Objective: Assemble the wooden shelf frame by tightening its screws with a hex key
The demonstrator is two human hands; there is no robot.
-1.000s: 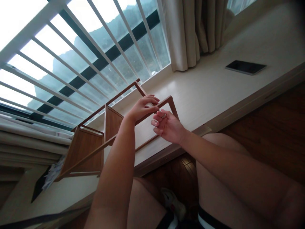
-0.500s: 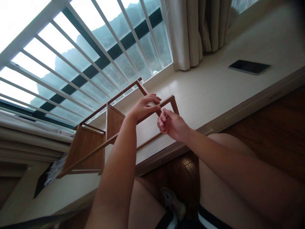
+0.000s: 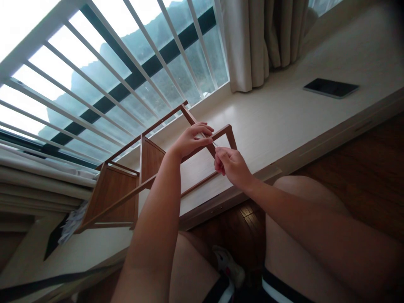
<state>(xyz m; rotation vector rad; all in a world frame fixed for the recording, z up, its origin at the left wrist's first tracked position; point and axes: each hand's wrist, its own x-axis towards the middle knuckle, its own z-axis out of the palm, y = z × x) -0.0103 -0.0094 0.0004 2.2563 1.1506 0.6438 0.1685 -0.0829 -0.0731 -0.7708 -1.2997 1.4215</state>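
Observation:
A brown wooden shelf frame (image 3: pixel 147 184) lies on its side along the pale window ledge, with slatless panels toward its left end. My left hand (image 3: pixel 197 136) is wrapped over a rail at its right end, thumb and fingers on either side of the wood. Close by, my right hand (image 3: pixel 232 164) is closed in a pinch around a thin silver metal rod (image 3: pixel 215 144). The rod's tip points at the rail beside my left thumb. Most of it is hidden in my fist, so its exact kind does not show.
A dark-screened tablet (image 3: pixel 331 88) lies on the ledge (image 3: pixel 268 122) to the right. Beige curtains (image 3: pixel 249 46) hang at the window, behind white bars (image 3: pixel 145 71). Crumpled clear plastic (image 3: pixel 72 223) sits by the frame's left end. My knees are below the ledge's edge.
My right hand has turned over, its knuckles now facing up, and shifted slightly right with the metal rod. My left hand and the frame stay in place.

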